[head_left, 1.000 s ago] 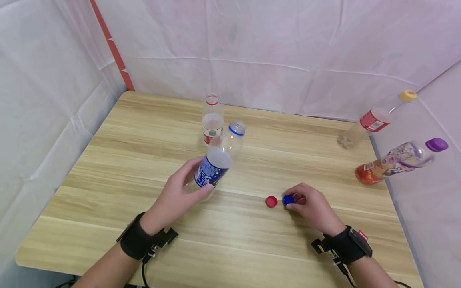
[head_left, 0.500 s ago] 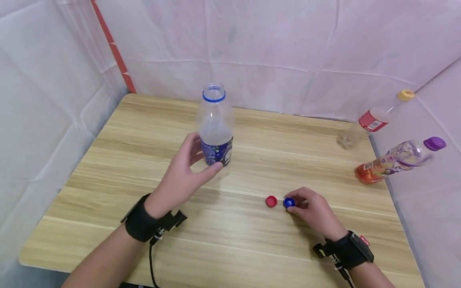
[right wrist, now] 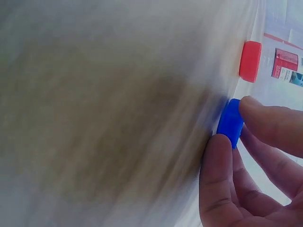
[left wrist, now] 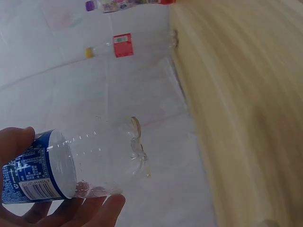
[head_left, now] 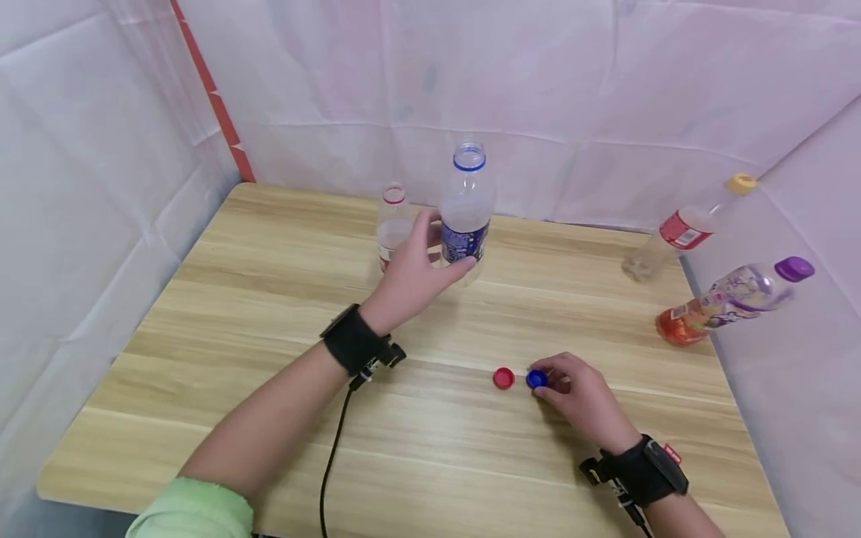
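My left hand (head_left: 420, 265) grips a clear, capless bottle (head_left: 468, 194) with a blue label and blue neck ring, held upright. In the left wrist view the bottle's clear base (left wrist: 113, 156) points toward the table and stands off it. Behind my left hand is another capless bottle (head_left: 392, 224) with a red neck ring, partly hidden. My right hand (head_left: 578, 392) pinches a blue cap (head_left: 537, 379) at the tabletop between thumb and finger. Just left of it lies a red cap (head_left: 503, 378), hollow side up; the right wrist view also has this red cap (right wrist: 250, 61).
On the right side of the wooden table (head_left: 282, 314) stand a yellow-capped bottle (head_left: 686, 228) with a red label and a purple-capped bottle (head_left: 736, 295) with a patterned wrap. White sheeting (head_left: 498, 82) encloses the back and sides. A cable (head_left: 332, 456) trails from my left wrist.
My left hand has carried the blue-labelled bottle away from me, then rightward past the red-ringed bottle, turning it from tilted to upright. The right hand stays at the blue cap.
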A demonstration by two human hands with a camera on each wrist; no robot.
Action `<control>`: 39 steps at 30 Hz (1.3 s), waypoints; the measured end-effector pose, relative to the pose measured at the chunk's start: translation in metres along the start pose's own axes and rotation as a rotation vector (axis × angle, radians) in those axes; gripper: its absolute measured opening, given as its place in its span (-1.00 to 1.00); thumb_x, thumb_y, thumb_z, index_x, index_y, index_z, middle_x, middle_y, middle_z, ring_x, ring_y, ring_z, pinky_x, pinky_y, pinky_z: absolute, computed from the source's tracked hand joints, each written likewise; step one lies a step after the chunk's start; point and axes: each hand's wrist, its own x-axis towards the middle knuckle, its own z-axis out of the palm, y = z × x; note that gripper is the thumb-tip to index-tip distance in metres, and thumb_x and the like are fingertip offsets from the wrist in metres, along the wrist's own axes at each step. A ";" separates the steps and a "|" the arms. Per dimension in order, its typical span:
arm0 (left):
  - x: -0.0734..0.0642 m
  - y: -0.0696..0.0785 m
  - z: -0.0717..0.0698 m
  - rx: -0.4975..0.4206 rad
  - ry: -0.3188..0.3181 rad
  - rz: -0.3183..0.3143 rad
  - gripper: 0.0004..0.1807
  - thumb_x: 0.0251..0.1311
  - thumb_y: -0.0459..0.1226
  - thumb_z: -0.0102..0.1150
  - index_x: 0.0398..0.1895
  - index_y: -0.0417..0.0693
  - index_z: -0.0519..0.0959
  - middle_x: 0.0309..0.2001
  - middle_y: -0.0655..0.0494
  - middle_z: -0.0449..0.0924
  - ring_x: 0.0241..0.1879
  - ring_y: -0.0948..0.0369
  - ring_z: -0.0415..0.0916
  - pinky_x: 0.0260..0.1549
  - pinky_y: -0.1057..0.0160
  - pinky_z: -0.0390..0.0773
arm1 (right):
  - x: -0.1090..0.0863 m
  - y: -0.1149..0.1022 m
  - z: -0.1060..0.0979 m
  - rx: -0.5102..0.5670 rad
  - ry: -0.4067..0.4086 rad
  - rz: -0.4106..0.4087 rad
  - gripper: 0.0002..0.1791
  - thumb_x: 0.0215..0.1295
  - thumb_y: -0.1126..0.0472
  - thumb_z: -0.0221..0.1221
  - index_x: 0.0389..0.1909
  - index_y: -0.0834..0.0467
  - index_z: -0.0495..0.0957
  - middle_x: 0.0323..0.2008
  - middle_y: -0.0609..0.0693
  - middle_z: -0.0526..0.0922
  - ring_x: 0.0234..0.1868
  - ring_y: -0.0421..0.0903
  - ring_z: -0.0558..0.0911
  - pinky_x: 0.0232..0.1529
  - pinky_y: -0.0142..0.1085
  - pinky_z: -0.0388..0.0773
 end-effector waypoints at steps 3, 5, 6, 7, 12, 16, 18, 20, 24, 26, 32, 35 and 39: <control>0.016 -0.021 0.012 0.025 0.009 -0.054 -0.21 0.30 -0.09 0.45 0.48 0.05 0.23 0.39 -0.03 0.49 0.36 0.08 0.48 0.33 -0.06 0.54 | -0.001 -0.001 -0.001 0.002 -0.003 0.008 -0.59 0.19 0.40 0.47 0.08 0.19 0.70 -0.17 0.00 0.67 -0.18 -0.10 0.64 -0.22 -0.36 0.68; 0.024 -0.033 0.018 0.050 0.017 -0.085 -0.21 0.30 -0.10 0.45 0.48 0.03 0.24 0.38 -0.06 0.51 0.36 0.07 0.49 0.34 -0.04 0.54 | -0.002 -0.002 -0.003 -0.002 0.001 0.013 -0.56 0.20 0.39 0.47 0.12 0.20 0.67 -0.13 0.03 0.69 -0.16 -0.08 0.66 -0.21 -0.34 0.70; 0.027 -0.038 0.020 0.064 0.023 -0.096 -0.21 0.30 -0.10 0.45 0.48 0.02 0.24 0.37 -0.08 0.52 0.35 0.06 0.50 0.34 -0.03 0.53 | -0.003 -0.002 -0.005 -0.005 0.006 0.015 -0.55 0.21 0.39 0.47 0.13 0.20 0.67 -0.10 0.04 0.69 -0.15 -0.07 0.68 -0.20 -0.34 0.70; 0.030 -0.042 0.023 0.073 0.028 -0.106 -0.22 0.30 -0.10 0.45 0.48 0.01 0.25 0.36 -0.09 0.53 0.35 0.05 0.50 0.34 -0.03 0.53 | -0.004 -0.002 -0.007 -0.007 0.012 0.017 -0.54 0.22 0.38 0.46 0.15 0.21 0.66 -0.08 0.06 0.70 -0.13 -0.05 0.69 -0.20 -0.34 0.71; 0.037 -0.057 0.030 0.110 0.040 -0.129 -0.20 0.29 -0.09 0.46 0.48 0.01 0.24 0.35 -0.13 0.53 0.34 0.02 0.51 0.34 -0.02 0.52 | -0.008 -0.004 -0.019 -0.012 0.073 -0.004 -0.58 0.28 0.36 0.42 0.16 0.23 0.64 0.00 0.14 0.71 -0.10 0.03 0.73 -0.22 -0.37 0.72; 0.038 -0.063 0.035 0.140 0.034 -0.135 -0.19 0.28 -0.10 0.47 0.49 0.02 0.24 0.36 -0.14 0.52 0.35 0.01 0.51 0.32 -0.04 0.53 | -0.012 -0.005 -0.027 -0.013 0.122 -0.028 -0.60 0.29 0.35 0.42 0.14 0.24 0.65 -0.02 0.16 0.71 -0.12 0.06 0.73 -0.24 -0.37 0.72; 0.038 -0.065 0.037 0.161 0.037 -0.129 -0.19 0.27 -0.11 0.48 0.48 0.03 0.24 0.36 -0.15 0.53 0.35 0.01 0.51 0.31 -0.03 0.54 | -0.013 -0.005 -0.030 -0.015 0.131 -0.027 -0.61 0.30 0.34 0.42 0.14 0.23 0.65 -0.02 0.15 0.71 -0.13 0.06 0.73 -0.24 -0.38 0.72; 0.038 -0.067 0.039 0.170 0.040 -0.116 -0.20 0.27 -0.11 0.48 0.47 0.03 0.25 0.36 -0.15 0.53 0.35 0.01 0.52 0.31 -0.03 0.54 | -0.014 -0.005 -0.031 -0.014 0.132 -0.021 -0.61 0.31 0.34 0.41 0.14 0.22 0.65 -0.02 0.15 0.71 -0.13 0.05 0.73 -0.24 -0.39 0.71; 0.040 -0.070 0.043 0.163 0.039 -0.087 -0.20 0.26 -0.12 0.49 0.46 0.04 0.25 0.37 -0.15 0.54 0.37 0.03 0.51 0.34 -0.04 0.53 | -0.014 -0.003 -0.031 -0.011 0.128 0.000 -0.62 0.32 0.32 0.41 0.14 0.20 0.66 0.00 0.13 0.71 -0.11 0.03 0.73 -0.22 -0.39 0.72; 0.041 -0.071 0.044 0.153 0.036 -0.087 -0.19 0.26 -0.13 0.49 0.47 0.05 0.25 0.37 -0.13 0.54 0.37 0.04 0.51 0.34 -0.05 0.53 | -0.014 -0.002 -0.030 -0.008 0.127 0.009 -0.62 0.33 0.32 0.40 0.14 0.20 0.66 0.00 0.13 0.71 -0.11 0.02 0.72 -0.22 -0.38 0.72; 0.040 -0.073 0.048 0.152 0.035 -0.105 -0.03 0.21 -0.13 0.53 0.58 0.10 0.13 0.46 -0.11 0.46 0.46 -0.01 0.42 0.43 -0.15 0.40 | -0.018 -0.002 -0.030 -0.002 0.125 0.022 -0.63 0.35 0.31 0.39 0.16 0.20 0.65 0.00 0.13 0.71 -0.10 0.02 0.73 -0.22 -0.38 0.72; 0.035 -0.070 0.047 0.149 0.032 -0.119 0.07 0.21 -0.14 0.54 0.65 0.12 0.03 0.51 -0.11 0.40 0.49 -0.06 0.37 0.45 -0.19 0.36 | -0.020 -0.002 -0.031 -0.009 0.134 0.025 -0.62 0.36 0.30 0.38 0.17 0.20 0.64 0.00 0.13 0.71 -0.10 0.03 0.72 -0.22 -0.37 0.71; 0.014 -0.058 0.036 0.057 0.018 -0.189 0.06 0.28 -0.12 0.47 0.68 0.15 -0.05 0.54 -0.11 0.32 0.53 -0.05 0.30 0.46 -0.15 0.36 | -0.022 -0.005 -0.037 -0.025 0.178 0.008 -0.63 0.37 0.30 0.37 0.18 0.19 0.64 0.01 0.12 0.72 -0.11 0.05 0.72 -0.23 -0.37 0.70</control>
